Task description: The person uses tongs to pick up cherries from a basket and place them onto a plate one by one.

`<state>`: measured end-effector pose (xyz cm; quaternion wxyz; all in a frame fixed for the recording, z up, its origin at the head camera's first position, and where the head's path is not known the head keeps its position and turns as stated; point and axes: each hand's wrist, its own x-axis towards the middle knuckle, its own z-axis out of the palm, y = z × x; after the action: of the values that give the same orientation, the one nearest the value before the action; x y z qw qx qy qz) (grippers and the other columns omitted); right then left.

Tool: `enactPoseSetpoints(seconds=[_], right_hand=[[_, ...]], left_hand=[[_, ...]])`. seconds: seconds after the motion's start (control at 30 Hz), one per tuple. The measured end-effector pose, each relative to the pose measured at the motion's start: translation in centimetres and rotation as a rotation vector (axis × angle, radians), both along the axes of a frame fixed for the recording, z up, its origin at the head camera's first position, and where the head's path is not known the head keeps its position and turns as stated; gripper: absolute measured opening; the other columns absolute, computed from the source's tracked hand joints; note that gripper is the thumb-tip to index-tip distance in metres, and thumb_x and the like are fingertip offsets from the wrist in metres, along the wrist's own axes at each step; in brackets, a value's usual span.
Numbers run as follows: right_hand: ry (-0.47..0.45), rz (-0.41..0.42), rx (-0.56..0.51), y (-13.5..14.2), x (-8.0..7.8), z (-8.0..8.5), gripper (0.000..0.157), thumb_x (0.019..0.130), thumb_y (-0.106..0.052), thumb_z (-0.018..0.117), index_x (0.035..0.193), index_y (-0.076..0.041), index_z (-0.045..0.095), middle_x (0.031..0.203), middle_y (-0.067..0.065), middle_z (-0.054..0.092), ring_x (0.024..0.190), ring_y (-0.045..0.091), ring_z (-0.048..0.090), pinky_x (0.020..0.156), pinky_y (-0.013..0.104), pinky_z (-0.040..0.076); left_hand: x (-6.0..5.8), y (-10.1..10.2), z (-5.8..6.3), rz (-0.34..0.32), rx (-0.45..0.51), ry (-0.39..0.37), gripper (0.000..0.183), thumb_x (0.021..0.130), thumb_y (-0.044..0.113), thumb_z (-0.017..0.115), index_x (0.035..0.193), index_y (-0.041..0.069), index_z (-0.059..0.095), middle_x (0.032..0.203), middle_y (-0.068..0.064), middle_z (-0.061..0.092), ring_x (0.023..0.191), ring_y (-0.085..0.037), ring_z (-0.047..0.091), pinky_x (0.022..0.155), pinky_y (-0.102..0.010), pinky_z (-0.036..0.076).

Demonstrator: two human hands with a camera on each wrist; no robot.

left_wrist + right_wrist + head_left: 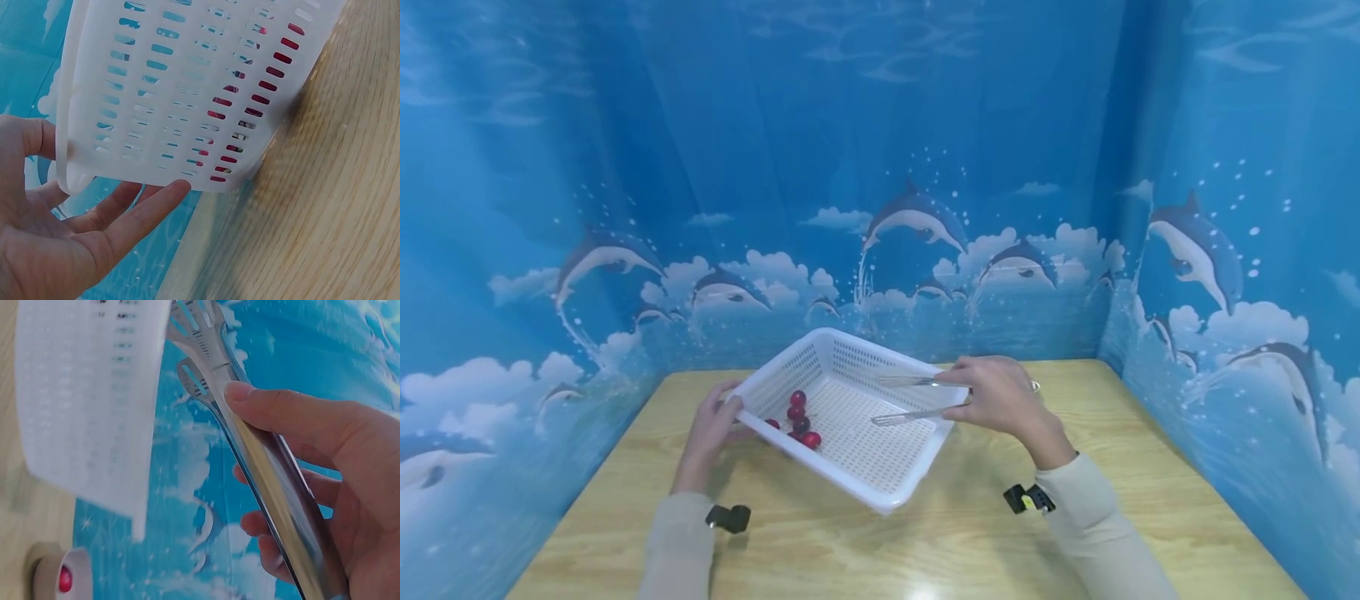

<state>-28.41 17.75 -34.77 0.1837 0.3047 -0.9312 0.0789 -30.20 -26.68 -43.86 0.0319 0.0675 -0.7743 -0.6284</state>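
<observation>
My left hand [713, 423] grips the left corner of a white plastic basket [850, 350] by its rim, some fingers spread beneath, as the left wrist view shows. The basket is tilted, its left end raised. Several dark red cherries [811, 440] lie gathered at its left side; red also shows through the slots of the basket wall [181, 125]. My right hand [1000, 400] holds metal tongs [910, 417], their slotted tips apart over the inside of the basket. In the right wrist view, thumb and fingers close round the tongs [281, 506], with no cherry seen between the tips.
A small white container [78, 578] with a red fruit [65, 579] in it stands low in the right wrist view. The wooden table [850, 558] is bordered by blue dolphin-print curtains [820, 167] at the back and sides. Black wrist cameras [728, 518] are on both forearms.
</observation>
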Motion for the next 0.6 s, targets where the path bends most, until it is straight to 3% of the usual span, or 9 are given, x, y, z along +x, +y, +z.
enactPoseSetpoints(seconds=[0.07, 0.27, 0.6], right_hand=[[-0.031, -0.011, 0.035, -1.0, -0.2, 0.6, 0.052, 0.077, -0.05, 0.086, 0.124, -0.029, 0.076, 0.11, -0.003, 0.075, 0.074, 0.007, 0.062, 0.052, 0.019, 0.045], [-0.103, 0.061, 0.052, -4.2, -1.4, 1.7, 0.051, 0.079, -0.043, 0.087, 0.125, -0.026, 0.076, 0.108, -0.001, 0.074, 0.082, 0.014, 0.063, 0.054, 0.021, 0.046], [-0.196, 0.051, 0.15, -8.4, -3.5, 2.8, 0.047, 0.08, -0.044, 0.086, 0.123, -0.029, 0.076, 0.117, -0.002, 0.077, 0.099, 0.017, 0.069, 0.063, 0.022, 0.049]], left_hand=[[0.0, -0.1, 0.0, -0.003, 0.0, -0.002, 0.057, 0.105, 0.017, 0.04, 0.161, 0.009, 0.029, 0.152, -0.032, 0.041, 0.131, -0.043, 0.054, 0.105, -0.055, 0.059], [0.1, 0.0, 0.4, -0.011, -0.004, -0.001, 0.057, 0.106, 0.019, 0.039, 0.16, 0.01, 0.03, 0.154, -0.031, 0.04, 0.136, -0.047, 0.05, 0.106, -0.055, 0.058], [0.2, 0.0, 0.3, -0.006, -0.008, -0.007, 0.058, 0.105, 0.018, 0.039, 0.161, 0.009, 0.029, 0.152, -0.032, 0.04, 0.135, -0.046, 0.052, 0.105, -0.054, 0.059]])
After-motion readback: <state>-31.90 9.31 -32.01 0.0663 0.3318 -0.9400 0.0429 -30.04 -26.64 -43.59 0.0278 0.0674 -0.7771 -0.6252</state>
